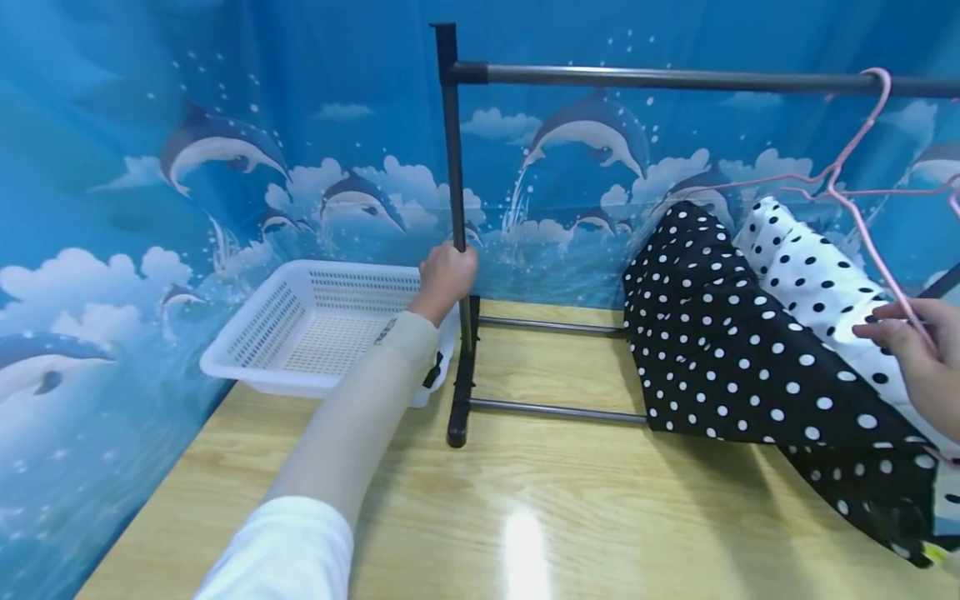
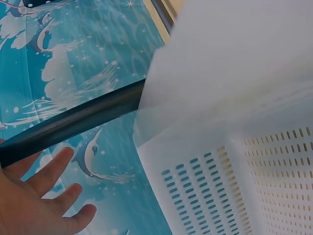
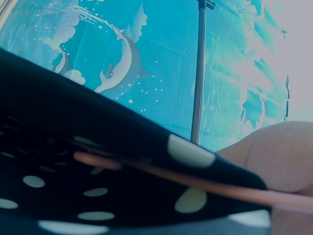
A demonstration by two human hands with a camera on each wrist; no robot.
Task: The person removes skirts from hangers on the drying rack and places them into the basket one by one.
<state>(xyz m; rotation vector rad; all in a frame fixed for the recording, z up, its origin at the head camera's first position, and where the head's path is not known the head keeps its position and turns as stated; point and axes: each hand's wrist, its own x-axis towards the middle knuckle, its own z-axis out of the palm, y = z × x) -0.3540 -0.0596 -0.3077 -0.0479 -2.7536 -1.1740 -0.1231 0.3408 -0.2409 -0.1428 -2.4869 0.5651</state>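
Observation:
My left hand is at the dark upright post of a garment rack. In the left wrist view its fingers spread out loosely, with the post against the hand near the thumb side. At the right, my right hand grips the lower arm of a pink clothes hanger, whose hook goes over the rack's top bar. Black cloth with white dots drapes below it, its garment kind unclear. Through the right wrist view, the hanger's pink bar crosses that cloth.
A white slotted plastic basket stands left of the rack, partly behind my left arm. White cloth with black dots hangs behind the black one. Lower rack rails run across the wooden table. A dolphin-print curtain covers the back.

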